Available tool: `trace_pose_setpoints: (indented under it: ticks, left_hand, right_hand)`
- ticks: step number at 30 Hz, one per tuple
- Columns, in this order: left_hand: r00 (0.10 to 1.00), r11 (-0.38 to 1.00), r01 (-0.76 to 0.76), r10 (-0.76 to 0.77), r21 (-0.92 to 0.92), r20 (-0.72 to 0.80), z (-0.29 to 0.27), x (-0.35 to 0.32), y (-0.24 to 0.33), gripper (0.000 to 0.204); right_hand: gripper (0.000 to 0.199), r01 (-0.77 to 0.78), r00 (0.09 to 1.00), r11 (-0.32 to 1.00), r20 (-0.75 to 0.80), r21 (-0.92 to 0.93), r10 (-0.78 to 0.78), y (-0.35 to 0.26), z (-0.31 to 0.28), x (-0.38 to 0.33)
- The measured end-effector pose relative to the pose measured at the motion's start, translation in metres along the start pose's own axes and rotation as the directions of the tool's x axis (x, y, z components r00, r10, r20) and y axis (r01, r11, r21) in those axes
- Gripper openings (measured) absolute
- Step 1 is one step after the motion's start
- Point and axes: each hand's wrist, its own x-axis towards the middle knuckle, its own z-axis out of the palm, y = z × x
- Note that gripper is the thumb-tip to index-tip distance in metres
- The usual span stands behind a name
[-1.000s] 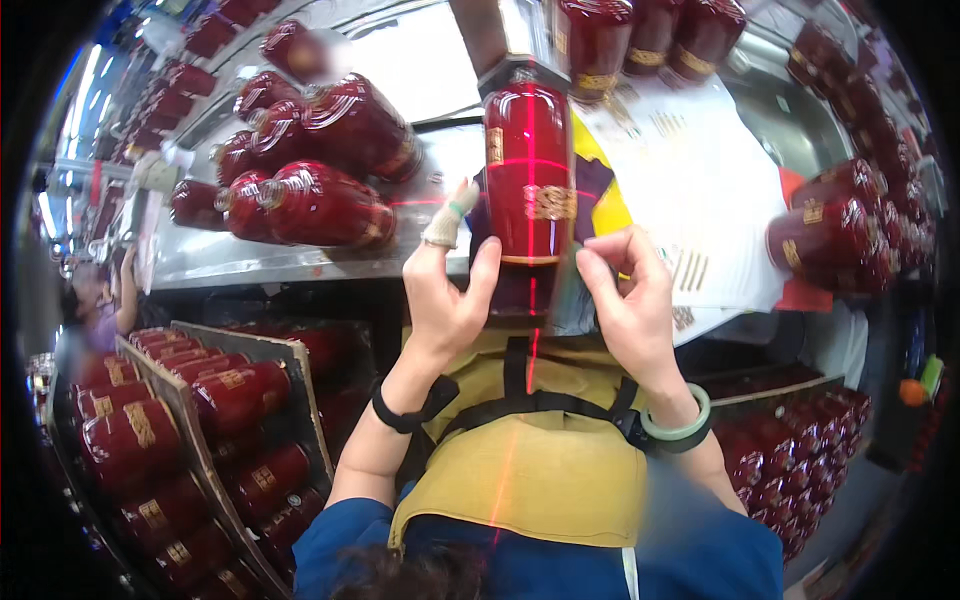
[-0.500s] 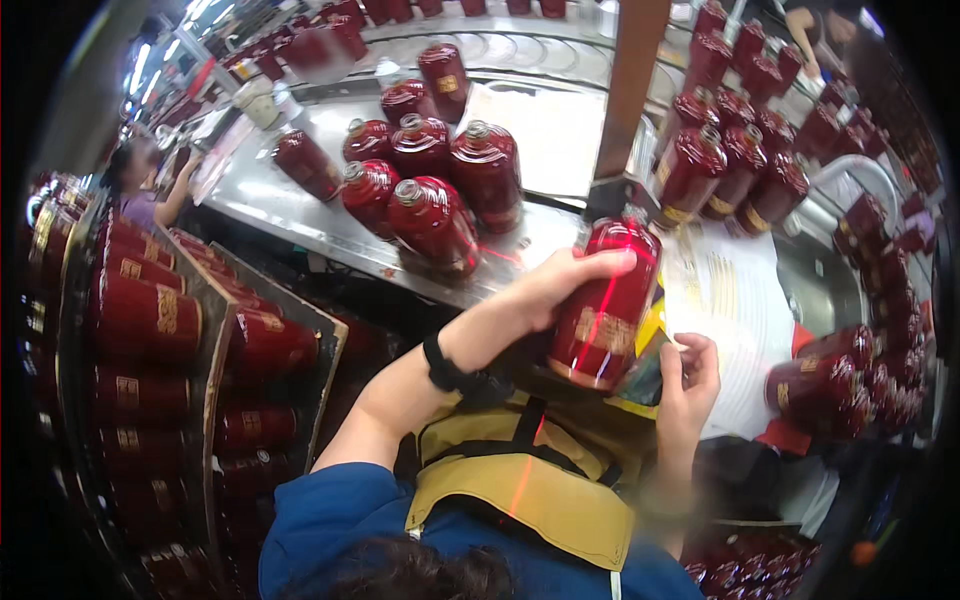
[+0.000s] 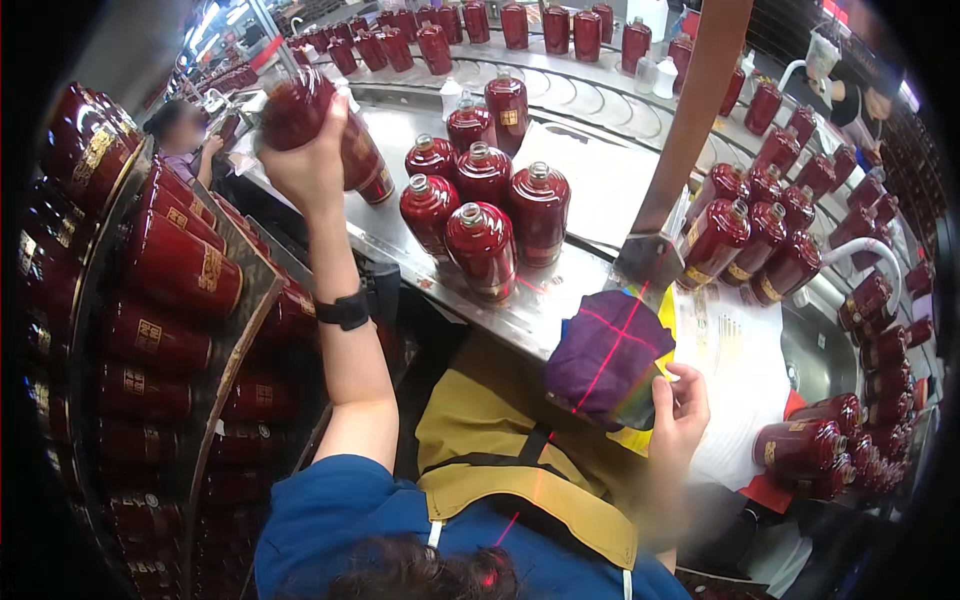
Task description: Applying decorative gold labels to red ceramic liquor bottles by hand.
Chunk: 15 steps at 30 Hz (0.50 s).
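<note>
My left hand (image 3: 312, 170) is raised at the left, closed around a dark red glass bottle (image 3: 295, 108) that is tilted and partly hidden by my fingers. Another red bottle (image 3: 370, 172) stands behind that wrist on the metal table. At the centre right, a crumpled purple cloth (image 3: 600, 365) lies under crossing red laser lines, with something yellow beneath it. Beside the cloth, my right hand (image 3: 682, 412) has thumb and fingers pinched at the edge of a thin glossy sheet (image 3: 638, 402). Several red bottles (image 3: 481, 245) stand grouped on the metal table.
Stacked bottles fill a wooden-edged rack (image 3: 235, 375) on my left. A brown post (image 3: 685, 120) rises from the table. More bottles (image 3: 718, 240) stand right of it, near a sink (image 3: 815, 350). A curved conveyor (image 3: 570, 85) carries bottles at the back. Other people work at both sides.
My left hand has lifted the bottle off the laser-lit spot and carried it up and left, uncovering the purple cloth. My right hand has barely moved. The view has shifted.
</note>
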Motion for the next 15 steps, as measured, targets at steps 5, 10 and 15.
trace_pose_setpoints:
  ticks: [5,10,15]
  left_hand:
    - [0.973,0.904,0.225,-0.224,0.364,-0.044,0.007,-0.058,-0.068,0.074]
    - [0.97,0.899,0.218,-0.243,0.379,0.02,0.009,-0.087,-0.118,0.07]
    - [0.972,0.922,0.204,-0.231,0.329,0.045,0.005,-0.098,-0.152,0.077]
  right_hand:
    - [0.017,-0.075,0.996,0.997,-0.048,-0.033,0.073,0.015,-0.015,-0.004]
    - [0.018,-0.103,0.993,0.991,-0.062,-0.083,0.098,0.003,-0.009,-0.005]
    - [0.017,-0.093,0.993,0.991,-0.088,-0.097,0.085,0.006,0.0,-0.004]
